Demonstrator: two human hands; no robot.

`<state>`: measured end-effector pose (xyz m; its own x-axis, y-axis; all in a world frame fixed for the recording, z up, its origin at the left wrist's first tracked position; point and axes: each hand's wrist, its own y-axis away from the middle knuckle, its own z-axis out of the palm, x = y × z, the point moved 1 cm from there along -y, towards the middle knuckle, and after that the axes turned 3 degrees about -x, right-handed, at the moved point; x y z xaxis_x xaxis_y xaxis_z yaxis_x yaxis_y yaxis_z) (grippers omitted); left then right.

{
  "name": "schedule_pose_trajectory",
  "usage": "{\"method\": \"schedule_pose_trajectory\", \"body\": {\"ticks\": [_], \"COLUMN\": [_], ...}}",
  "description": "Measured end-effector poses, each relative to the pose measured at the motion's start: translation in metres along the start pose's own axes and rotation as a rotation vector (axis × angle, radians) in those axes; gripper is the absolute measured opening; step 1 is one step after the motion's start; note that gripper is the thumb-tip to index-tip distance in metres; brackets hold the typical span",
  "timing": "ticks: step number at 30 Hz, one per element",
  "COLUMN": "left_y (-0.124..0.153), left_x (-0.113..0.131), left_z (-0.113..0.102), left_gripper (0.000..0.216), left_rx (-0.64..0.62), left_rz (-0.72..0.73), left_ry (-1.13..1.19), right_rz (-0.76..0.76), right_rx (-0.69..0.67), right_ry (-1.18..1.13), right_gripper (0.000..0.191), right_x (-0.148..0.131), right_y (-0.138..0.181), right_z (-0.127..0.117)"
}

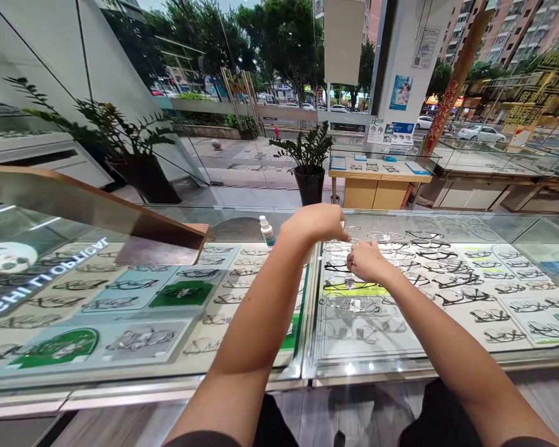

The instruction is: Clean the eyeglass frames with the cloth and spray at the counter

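Both arms reach out over the glass display counter (pixel 326 366). My left hand (pixel 319 221) is bent down at the wrist, its fingers curled together and mostly hidden behind the back of the hand. Close by and slightly lower, my right hand (pixel 368 261) is closed, fingers bent inward. Whatever lies between the fingertips is too small or hidden to name. Rows of eyeglasses (pixel 435 254) lie inside the case beneath and beside the hands. To the left of my left hand, a small white bottle (pixel 267 231) with a green label stands on the glass.
A wooden-edged mirror or board (pixel 158 239) leans over the left part of the counter. Beyond it stand potted plants (pixel 310 180) by the window. A low wooden display cabinet (pixel 377 189) is farther back at right. More glasses (pixel 186 273) fill the left case.
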<state>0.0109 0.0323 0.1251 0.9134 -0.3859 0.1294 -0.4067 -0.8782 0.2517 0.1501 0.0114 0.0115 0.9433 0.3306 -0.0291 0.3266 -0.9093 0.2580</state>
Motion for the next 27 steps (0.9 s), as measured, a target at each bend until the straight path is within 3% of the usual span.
{"method": "schedule_pose_trajectory", "body": {"ticks": [10, 16, 27], "left_y": [-0.05, -0.07, -0.087], "left_x": [0.009, 0.007, 0.003], "left_z": [0.031, 0.048, 0.065], "left_gripper": [0.038, 0.032, 0.027], "left_rx": [-0.167, -0.161, -0.175], "left_rz": [0.023, 0.014, 0.023], "left_ry": [-0.108, -0.104, -0.096], "right_rz": [-0.011, -0.013, 0.04], "right_rx": [-0.023, -0.001, 0.002], "right_ry": [-0.087, -0.123, -0.221], "right_gripper": [0.026, 0.03, 0.018], "right_x": [0.009, 0.011, 0.014], "right_y": [-0.006, -0.008, -0.01], "right_z": [0.003, 0.006, 0.005]}}
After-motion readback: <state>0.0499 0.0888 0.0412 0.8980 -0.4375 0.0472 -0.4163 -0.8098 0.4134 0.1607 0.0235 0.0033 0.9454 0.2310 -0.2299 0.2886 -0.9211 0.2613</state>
